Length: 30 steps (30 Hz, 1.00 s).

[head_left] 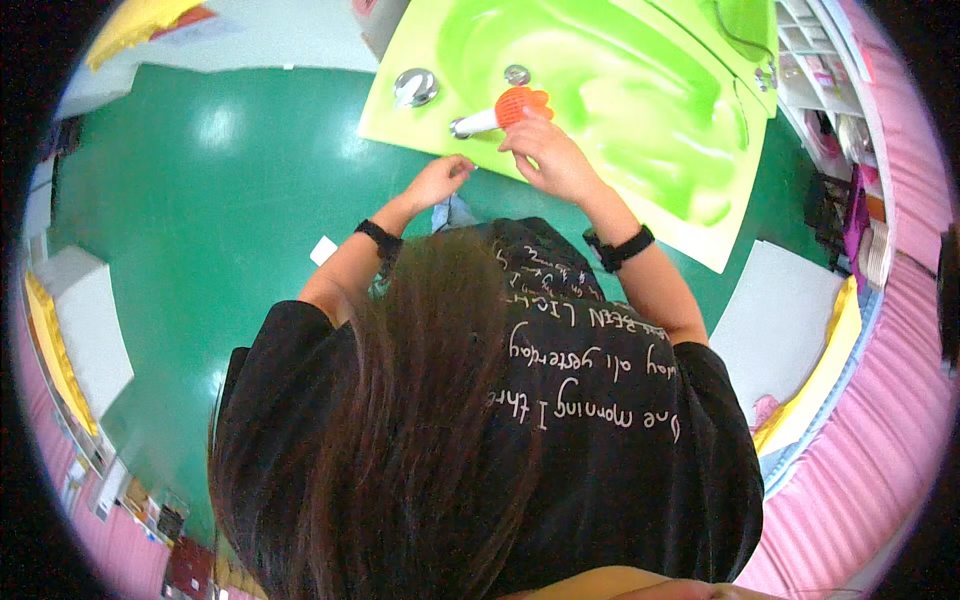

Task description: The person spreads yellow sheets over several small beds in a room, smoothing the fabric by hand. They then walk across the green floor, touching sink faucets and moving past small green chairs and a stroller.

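On the near left rim of a bright green moulded tub (pixel 415 125), a silver fitting with a white stem (pixel 482 122) leads to an orange ridged piece with rounded lobes (pixel 518 106). Right beside that orange piece is my right hand (pixel 548 158), its bent fingers overlapping the lower edge; what the fingertips pinch, if anything, is too small to name. Just off the tub's near edge, my left hand (pixel 440 181) is closed, thumb and finger together near a tiny pale speck that I cannot identify.
A round silver knob (pixel 415 87) sits on the tub's left corner, a smaller silver fitting (pixel 517 75) on its inner wall. Green floor (pixel 220 160) surrounds it. White tables (pixel 775 330) stand at both sides; shelves (pixel 815 70) line the far right.
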Each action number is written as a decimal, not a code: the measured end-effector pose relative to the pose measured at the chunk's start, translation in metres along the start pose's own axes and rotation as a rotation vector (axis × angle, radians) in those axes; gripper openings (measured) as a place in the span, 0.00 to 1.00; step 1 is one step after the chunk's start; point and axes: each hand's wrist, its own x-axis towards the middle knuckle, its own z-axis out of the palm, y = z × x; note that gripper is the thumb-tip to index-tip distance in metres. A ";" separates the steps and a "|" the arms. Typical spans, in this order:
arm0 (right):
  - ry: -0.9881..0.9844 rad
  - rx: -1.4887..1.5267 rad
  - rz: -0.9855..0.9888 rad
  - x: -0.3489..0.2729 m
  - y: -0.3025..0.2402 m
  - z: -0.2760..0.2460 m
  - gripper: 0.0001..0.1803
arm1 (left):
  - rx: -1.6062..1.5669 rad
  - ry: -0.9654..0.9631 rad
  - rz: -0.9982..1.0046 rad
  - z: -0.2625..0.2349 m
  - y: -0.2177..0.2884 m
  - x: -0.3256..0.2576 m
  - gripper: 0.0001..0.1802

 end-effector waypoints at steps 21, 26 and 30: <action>0.759 0.153 1.058 -0.523 -0.047 -0.074 0.08 | 0.237 -0.513 0.303 0.346 0.152 0.116 0.11; 1.088 0.237 1.227 -0.608 -0.076 -0.065 0.07 | 0.424 -0.726 0.373 0.428 0.226 0.136 0.12; 1.280 0.262 1.228 -0.665 -0.074 -0.050 0.08 | 0.369 -0.814 0.417 0.497 0.243 0.174 0.12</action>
